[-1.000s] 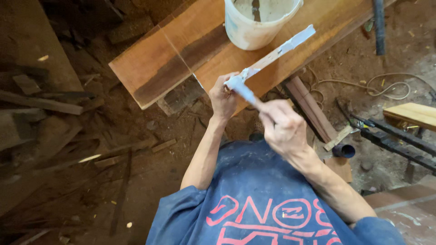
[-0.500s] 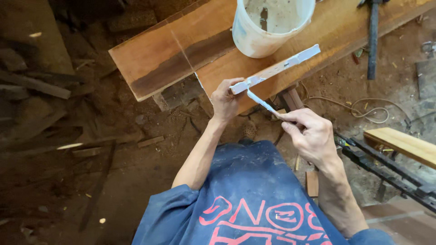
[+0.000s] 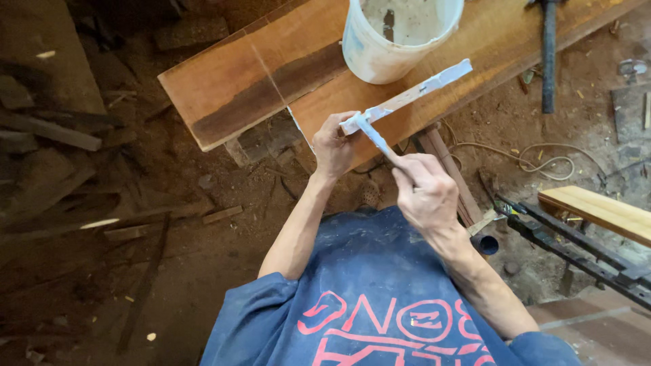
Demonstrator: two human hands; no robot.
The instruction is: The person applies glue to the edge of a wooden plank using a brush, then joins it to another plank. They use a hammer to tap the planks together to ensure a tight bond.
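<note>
My left hand (image 3: 333, 146) grips the near end of a long flat strip (image 3: 419, 89) smeared with white paste, held slanting up to the right over a brown wooden plank (image 3: 271, 81). My right hand (image 3: 426, 191) holds a thin white-coated stick (image 3: 374, 138) whose tip touches the strip's near end, right by my left fingers. A white plastic bucket (image 3: 386, 47) with pale paste inside stands on the plank just beyond the strip.
Dirt floor with wood scraps lies at the left (image 3: 54, 135). A hammer (image 3: 548, 47) rests on the plank at the upper right. A pale board (image 3: 600, 211) on a black metal frame (image 3: 576, 252) is at the right, with a loose cord (image 3: 542, 159) behind it.
My right hand has drawn back from the strip and now touches it with the thin stick's tip. The view has shifted a little; the strip stays in my left hand.
</note>
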